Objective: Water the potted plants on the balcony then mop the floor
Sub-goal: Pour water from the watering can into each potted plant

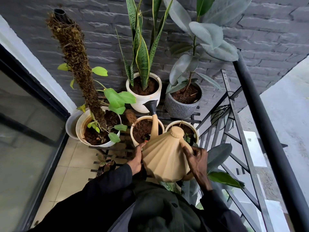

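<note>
I hold a beige ribbed watering can (pixel 164 158) over the plant stand. Its long spout ends in a black rose (pixel 151 105) that points up toward the white pot with the snake plant (pixel 143 91). My left hand (pixel 137 159) presses flat against the can's left side. My right hand (pixel 197 162) grips the handle on the can's right. Under the spout sits a small cream pot of dark soil (pixel 142 129). Another cream pot (pixel 188 129) is partly hidden behind the can. A grey ribbed pot (pixel 182 106) holds a rubber plant.
A large white pot with a moss pole (pixel 100 131) stands at the left on the black slatted stand (pixel 177 115). A glass sliding door (pixel 30 131) is on the left, a black metal railing (pixel 260 114) on the right, and beige floor tiles (pixel 66 178) below.
</note>
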